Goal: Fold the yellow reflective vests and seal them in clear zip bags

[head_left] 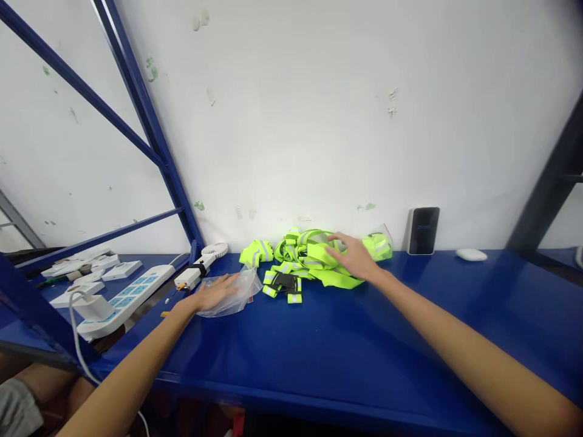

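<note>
On blue tabletop [291,346], left grip [215,294] flat on clear bags [245,286], right grip [359,257] parted (empty) at neon straps [336,277]

A blue table [364,340] bears yellow-green straps [298,262], clear plastic [248,283], a dark-screened device [423,230] and a white case [471,255].

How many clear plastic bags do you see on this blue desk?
2 that I can make out: a loose bag under your left hand, and a filled bag at the right end of the green straps. More may be layered beneath the left hand.
</note>
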The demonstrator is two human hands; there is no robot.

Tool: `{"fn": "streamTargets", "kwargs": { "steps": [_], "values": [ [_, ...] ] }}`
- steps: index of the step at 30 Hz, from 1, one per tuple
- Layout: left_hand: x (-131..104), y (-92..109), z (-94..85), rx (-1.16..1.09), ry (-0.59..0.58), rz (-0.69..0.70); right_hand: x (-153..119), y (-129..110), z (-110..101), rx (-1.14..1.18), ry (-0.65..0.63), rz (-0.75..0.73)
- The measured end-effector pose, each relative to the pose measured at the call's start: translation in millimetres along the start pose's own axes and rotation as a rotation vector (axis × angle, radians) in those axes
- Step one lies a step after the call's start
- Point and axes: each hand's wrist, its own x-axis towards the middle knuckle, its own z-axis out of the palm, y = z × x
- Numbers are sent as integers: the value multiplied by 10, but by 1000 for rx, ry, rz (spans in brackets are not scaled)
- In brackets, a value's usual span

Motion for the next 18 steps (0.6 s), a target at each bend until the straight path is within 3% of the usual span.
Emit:
{"fn": "streamTargets", "kwargs": {
  "steps": [2, 4, 5, 9, 11, 14, 18],
  "values": [
    [-5, 15, -42, 78, -83, -19, 19, 237, -163, 49, 156, 19],
    [9, 35, -120, 158, -63, -24, 3, 550, -247, -95, 272, 103],
    [24, 52, -178, 174, -29, -17, -24, 708, -255, -211, 253, 111],
    [97, 270, -511, 71, 149, 63, -204, 1103, -159, -549, -68, 69],
    [110, 523, -661, -50, 302, 149, -284, 1133, -117, -620, -88, 84],
    [106, 1061, -707, -245, 539, 260, -369, 1107, -143, -686, 21, 83],
    [139, 1816, -340, -393, 570, 587, -452, 1133, -283, -654, 251, 34]
  ]
}}
